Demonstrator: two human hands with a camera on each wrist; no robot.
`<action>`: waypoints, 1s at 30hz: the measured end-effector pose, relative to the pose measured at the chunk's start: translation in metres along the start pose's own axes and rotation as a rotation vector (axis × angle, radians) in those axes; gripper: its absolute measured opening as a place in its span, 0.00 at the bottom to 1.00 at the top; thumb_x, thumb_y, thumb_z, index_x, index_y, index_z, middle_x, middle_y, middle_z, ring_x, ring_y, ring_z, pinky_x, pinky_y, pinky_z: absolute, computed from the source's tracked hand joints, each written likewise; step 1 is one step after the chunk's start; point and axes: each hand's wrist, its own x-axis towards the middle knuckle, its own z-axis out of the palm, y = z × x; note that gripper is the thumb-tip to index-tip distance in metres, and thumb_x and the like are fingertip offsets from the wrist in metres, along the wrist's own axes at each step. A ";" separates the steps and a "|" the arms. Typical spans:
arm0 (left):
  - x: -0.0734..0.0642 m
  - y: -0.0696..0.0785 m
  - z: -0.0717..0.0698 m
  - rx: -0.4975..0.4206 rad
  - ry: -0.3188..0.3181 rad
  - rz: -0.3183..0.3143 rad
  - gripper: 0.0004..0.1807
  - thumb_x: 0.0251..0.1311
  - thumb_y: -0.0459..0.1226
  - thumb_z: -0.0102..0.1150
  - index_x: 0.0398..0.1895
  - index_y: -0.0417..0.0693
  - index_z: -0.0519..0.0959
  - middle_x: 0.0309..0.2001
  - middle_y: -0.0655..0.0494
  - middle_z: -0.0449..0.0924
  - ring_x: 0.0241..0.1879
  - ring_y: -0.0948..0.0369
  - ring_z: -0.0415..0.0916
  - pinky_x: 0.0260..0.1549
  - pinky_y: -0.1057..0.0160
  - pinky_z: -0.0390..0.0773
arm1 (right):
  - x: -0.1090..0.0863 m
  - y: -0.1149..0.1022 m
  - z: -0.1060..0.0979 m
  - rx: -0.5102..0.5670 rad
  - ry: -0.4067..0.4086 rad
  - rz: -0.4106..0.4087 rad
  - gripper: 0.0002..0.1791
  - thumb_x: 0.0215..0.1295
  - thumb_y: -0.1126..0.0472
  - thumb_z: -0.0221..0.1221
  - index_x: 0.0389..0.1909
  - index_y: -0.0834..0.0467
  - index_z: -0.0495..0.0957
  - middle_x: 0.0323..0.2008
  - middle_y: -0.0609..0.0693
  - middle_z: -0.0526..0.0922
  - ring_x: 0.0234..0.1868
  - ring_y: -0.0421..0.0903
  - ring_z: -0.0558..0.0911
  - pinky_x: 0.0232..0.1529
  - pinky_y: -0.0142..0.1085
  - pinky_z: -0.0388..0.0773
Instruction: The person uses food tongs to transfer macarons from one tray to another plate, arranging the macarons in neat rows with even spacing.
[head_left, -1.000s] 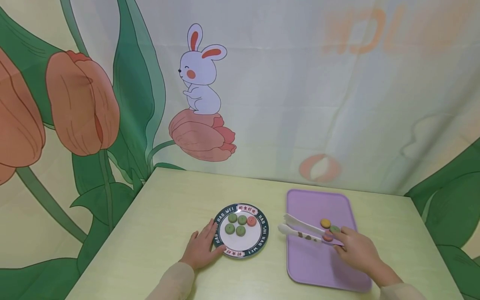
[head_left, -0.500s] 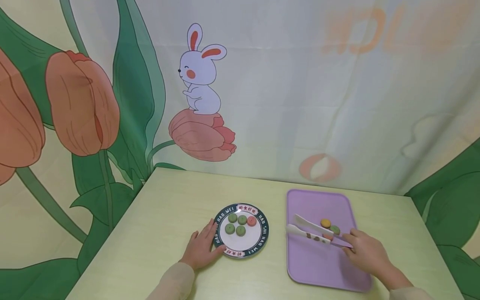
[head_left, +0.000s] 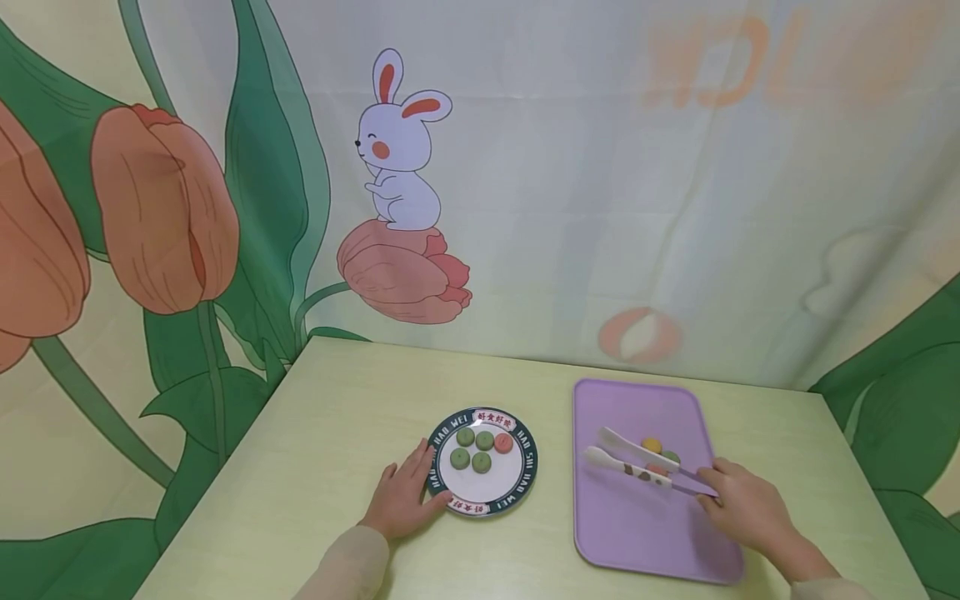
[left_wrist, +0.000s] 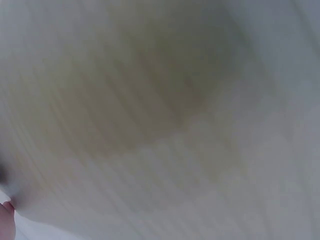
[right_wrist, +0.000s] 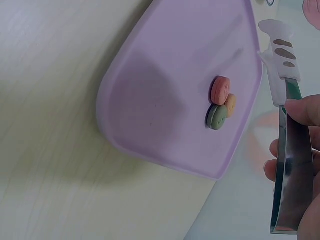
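My right hand (head_left: 750,505) grips a pair of tongs (head_left: 617,463) by the metal handles. Its white, brown-spotted tips point left over the purple tray (head_left: 637,533), apart and with nothing between them. In the right wrist view a pink macaron (right_wrist: 220,90), a green macaron (right_wrist: 217,117) and a yellow-orange macaron (right_wrist: 230,105) sit bunched together on the tray. At the left, my left hand (head_left: 405,496) rests with extended fingers at the rim of a round plate (head_left: 531,458). That plate bears several green macarons (head_left: 482,462) and one pink macaron.
Plate and tray stand apart on a pale wooden table (head_left: 337,392). Behind it hangs a curtain (head_left: 540,208) printed with tulips and a rabbit. The left wrist view is mostly a blurred pale surface.
The right hand has drawn the tongs rightward, so the tips have passed from beyond the tray's left edge to over the tray. The left hand and plate have stayed put.
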 end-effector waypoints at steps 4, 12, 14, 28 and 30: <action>0.000 0.000 0.000 0.001 -0.001 0.002 0.45 0.52 0.65 0.41 0.67 0.48 0.52 0.69 0.54 0.46 0.66 0.56 0.51 0.61 0.44 0.52 | -0.002 0.004 -0.001 0.002 -0.017 0.019 0.10 0.44 0.59 0.63 0.31 0.56 0.78 0.20 0.42 0.65 0.20 0.37 0.60 0.16 0.29 0.56; 0.000 0.000 0.001 0.004 0.005 0.008 0.45 0.52 0.65 0.41 0.67 0.48 0.52 0.69 0.53 0.47 0.66 0.55 0.52 0.61 0.44 0.52 | -0.007 0.011 0.000 -0.017 0.000 0.017 0.08 0.44 0.59 0.63 0.28 0.54 0.77 0.19 0.41 0.63 0.19 0.36 0.59 0.15 0.28 0.55; 0.000 0.000 0.001 0.005 0.011 0.011 0.45 0.52 0.65 0.41 0.67 0.48 0.52 0.69 0.53 0.47 0.66 0.55 0.52 0.61 0.44 0.52 | -0.008 0.012 -0.002 -0.017 -0.004 0.018 0.09 0.44 0.59 0.63 0.28 0.54 0.77 0.19 0.42 0.63 0.19 0.37 0.59 0.15 0.29 0.55; 0.001 -0.002 0.002 0.004 0.018 0.021 0.45 0.52 0.65 0.42 0.67 0.48 0.52 0.69 0.53 0.47 0.66 0.55 0.53 0.61 0.45 0.52 | -0.018 0.022 -0.008 -0.036 -0.005 0.037 0.09 0.44 0.59 0.63 0.30 0.55 0.78 0.19 0.41 0.62 0.19 0.36 0.58 0.15 0.29 0.56; 0.000 -0.002 0.002 0.002 0.015 0.020 0.45 0.52 0.65 0.42 0.67 0.47 0.52 0.69 0.53 0.47 0.66 0.55 0.52 0.61 0.45 0.52 | -0.019 0.023 -0.009 -0.034 -0.014 0.042 0.10 0.44 0.59 0.63 0.31 0.55 0.78 0.19 0.42 0.63 0.19 0.36 0.59 0.16 0.29 0.56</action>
